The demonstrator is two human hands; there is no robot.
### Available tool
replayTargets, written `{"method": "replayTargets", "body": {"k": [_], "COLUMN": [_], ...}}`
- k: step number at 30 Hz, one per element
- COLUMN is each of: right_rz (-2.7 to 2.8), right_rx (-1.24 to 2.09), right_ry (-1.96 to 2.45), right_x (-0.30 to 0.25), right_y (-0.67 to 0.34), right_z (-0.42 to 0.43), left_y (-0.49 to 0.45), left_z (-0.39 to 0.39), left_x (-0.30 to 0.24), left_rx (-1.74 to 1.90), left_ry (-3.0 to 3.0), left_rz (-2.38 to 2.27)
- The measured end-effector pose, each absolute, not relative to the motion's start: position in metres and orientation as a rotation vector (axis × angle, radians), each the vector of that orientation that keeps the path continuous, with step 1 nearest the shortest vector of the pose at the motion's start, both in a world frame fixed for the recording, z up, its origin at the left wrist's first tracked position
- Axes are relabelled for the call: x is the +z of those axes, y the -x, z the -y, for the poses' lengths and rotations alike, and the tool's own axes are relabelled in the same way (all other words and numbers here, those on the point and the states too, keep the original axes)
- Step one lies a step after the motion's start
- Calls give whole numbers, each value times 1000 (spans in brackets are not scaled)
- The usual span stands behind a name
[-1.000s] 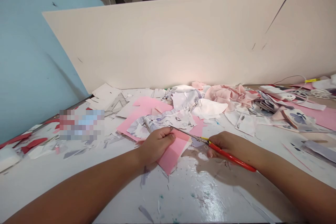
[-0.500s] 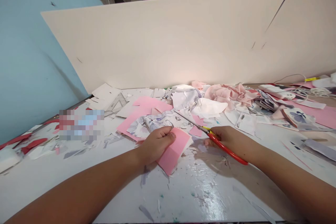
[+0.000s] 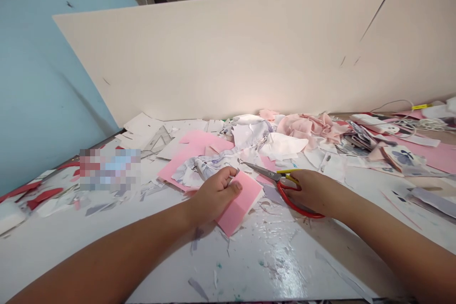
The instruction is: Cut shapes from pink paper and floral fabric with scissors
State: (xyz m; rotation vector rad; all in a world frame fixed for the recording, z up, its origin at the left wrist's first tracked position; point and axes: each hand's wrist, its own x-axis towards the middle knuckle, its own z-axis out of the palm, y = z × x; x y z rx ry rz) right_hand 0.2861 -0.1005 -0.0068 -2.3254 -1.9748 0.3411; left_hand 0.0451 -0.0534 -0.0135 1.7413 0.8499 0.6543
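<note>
Pinched between the thumb and fingers of my left hand [image 3: 217,194] is a piece of pink paper [image 3: 237,213] with a pale layer showing along its right edge. My right hand [image 3: 315,192] is closed on a pair of scissors [image 3: 274,175] with red and yellow handles. Their blades look together and point left, beyond the paper's top edge and apart from it as far as I can see. Behind my left hand, white floral fabric [image 3: 206,166] lies over a larger pink sheet [image 3: 185,152].
Crumpled pink fabric [image 3: 313,128] and white scraps [image 3: 285,145] are heaped against the upright cream board [image 3: 228,61]. A clear set square [image 3: 158,140] lies at back left. At right are a white power strip [image 3: 374,123] and a floral pouch-like piece [image 3: 402,159]. Small offcuts litter the white table [image 3: 171,266].
The scissors have turned in my right hand, so the blades lie flatter and the red handle loop shows. The pink paper has shifted very slightly.
</note>
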Motion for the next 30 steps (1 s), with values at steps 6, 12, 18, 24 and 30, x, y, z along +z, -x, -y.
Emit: {"method": "replayTargets", "body": {"k": [6,12,18,24,30], "right_rz": [2012,1995,1774,1700,1598], "right_rx": [61,721,1013,970,866], "right_ry": [1987,1542,1546,1470,1384], "right_x": [8,25,16,8,1], "right_y": [-263,-225,-222,-232,-253], "right_z": [116,122,107,102,90], "left_y": [-44,-48,-47,-42,-37], "left_z": [59,62,60,53,37], "left_x": [-7,-1,-1,-1,-6], "left_rx": [572,555,503,443,536], "left_ry": [-1853,-2069,-2143,-1987,-1685], "left_rz": [-816,-757,-832,-817,-916]}}
